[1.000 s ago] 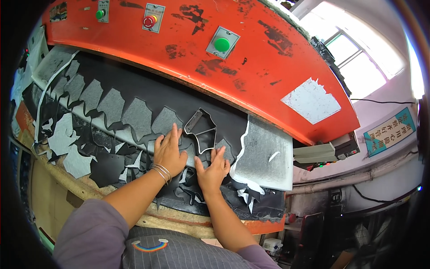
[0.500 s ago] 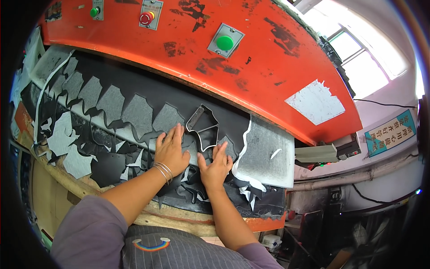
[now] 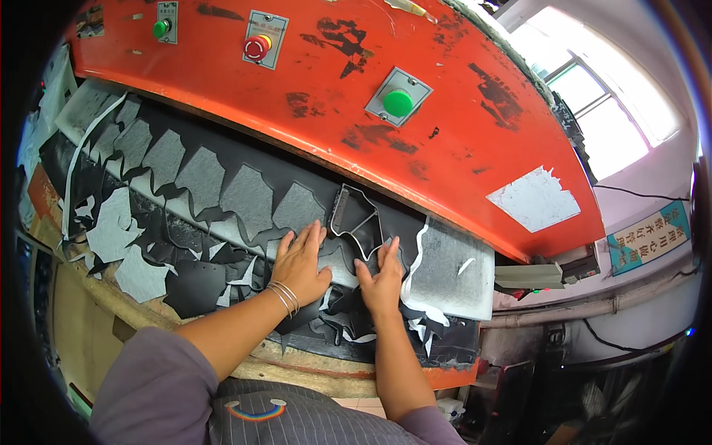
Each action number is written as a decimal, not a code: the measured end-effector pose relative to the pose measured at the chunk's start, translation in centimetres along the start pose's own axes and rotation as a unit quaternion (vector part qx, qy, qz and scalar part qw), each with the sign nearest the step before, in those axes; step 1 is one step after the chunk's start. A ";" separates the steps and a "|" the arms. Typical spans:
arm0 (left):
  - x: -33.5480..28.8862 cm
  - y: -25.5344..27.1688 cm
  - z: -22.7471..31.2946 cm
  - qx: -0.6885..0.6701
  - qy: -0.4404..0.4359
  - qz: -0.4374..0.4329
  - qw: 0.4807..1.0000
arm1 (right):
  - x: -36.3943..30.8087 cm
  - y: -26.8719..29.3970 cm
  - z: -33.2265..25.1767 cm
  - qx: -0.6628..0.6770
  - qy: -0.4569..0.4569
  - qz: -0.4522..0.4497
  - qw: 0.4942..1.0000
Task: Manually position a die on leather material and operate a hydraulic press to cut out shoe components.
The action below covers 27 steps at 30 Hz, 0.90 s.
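Note:
A metal-edged cutting die (image 3: 361, 224) with a crossbar lies on a black sheet (image 3: 398, 219), close under the edge of a red press beam (image 3: 445, 170). My left hand (image 3: 300, 259), with bangles at the wrist, lies on the sheet left of the die, fingers stretched out and holding nothing. Just below the die's right side rests my right hand (image 3: 382, 285), fingers extended, its thumb near the die's lower corner; whether it touches cannot be made out. A row of cut-out gaps (image 3: 247, 196) in the sheet shows the pale grey board beneath.
Black and white scraps (image 3: 194, 282) are heaped along the front of the bed. The pale board (image 3: 452, 259) shows bare at the right. On the beam sit a red button (image 3: 256, 47) and a green button (image 3: 398, 103). A wooden edge (image 3: 319, 378) runs in front of me.
The view has shifted, moving the scene down and right in the picture. The red beam appears lower and closer to the die. Both hands keep their places beside the die.

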<state>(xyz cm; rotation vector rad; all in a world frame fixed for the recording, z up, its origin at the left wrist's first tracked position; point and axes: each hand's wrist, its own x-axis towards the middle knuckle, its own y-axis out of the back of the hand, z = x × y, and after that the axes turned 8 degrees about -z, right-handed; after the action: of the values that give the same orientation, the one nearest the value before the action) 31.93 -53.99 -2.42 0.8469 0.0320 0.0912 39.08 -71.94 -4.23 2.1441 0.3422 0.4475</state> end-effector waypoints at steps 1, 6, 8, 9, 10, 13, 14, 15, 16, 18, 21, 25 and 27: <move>-0.1 0.1 -0.1 0.000 0.001 0.000 1.000 | 0.5 0.4 0.2 0.000 0.000 -0.001 1.000; -0.4 0.1 -0.3 -0.016 -0.010 0.006 1.000 | 0.8 1.2 0.2 0.005 0.026 -0.025 0.999; -0.3 0.1 -0.5 -0.018 -0.006 0.005 1.000 | -0.2 0.8 -0.3 0.010 0.026 -0.010 1.000; -0.3 0.2 -0.6 -0.020 -0.003 0.005 1.000 | -0.6 0.4 -0.7 0.006 0.020 0.003 1.000; -0.2 0.1 -0.5 -0.022 -0.006 0.003 1.000 | -0.9 0.3 -0.8 -0.002 0.010 0.019 1.000; 0.2 -0.2 -0.5 -0.019 -0.011 0.007 1.000 | -1.2 -0.1 -0.9 -0.013 0.005 0.039 0.999; 0.2 -0.4 -0.5 -0.018 -0.006 0.014 1.000 | -1.4 -0.2 -1.3 -0.006 -0.015 0.022 1.000; 0.4 -0.6 -0.4 -0.018 -0.001 0.021 1.000 | -1.4 -0.5 -1.4 -0.006 -0.015 0.021 1.000; 0.6 -0.6 -0.3 -0.018 -0.001 0.019 1.000 | -1.5 -0.9 -1.5 -0.011 -0.002 0.041 0.999; 1.7 -0.3 -0.2 0.003 0.019 0.017 1.000 | -1.5 -1.2 -1.6 -0.020 0.008 0.064 0.998; 2.2 -0.1 -0.6 0.012 0.010 0.012 1.000 | -1.6 -1.4 -2.0 -0.023 0.014 0.067 0.997; 2.6 0.3 -0.9 0.026 0.002 -0.007 1.000 | -2.2 -1.3 -1.4 -0.033 0.025 0.063 0.997; 2.6 0.5 -1.5 0.034 -0.007 -0.004 0.999 | -2.2 -1.5 -1.5 -0.023 0.020 0.057 0.998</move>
<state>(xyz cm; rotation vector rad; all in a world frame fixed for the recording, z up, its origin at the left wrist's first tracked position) 34.42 -52.27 -3.02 0.9149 0.0253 0.0763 36.35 -70.83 -5.05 2.1189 0.2300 0.5589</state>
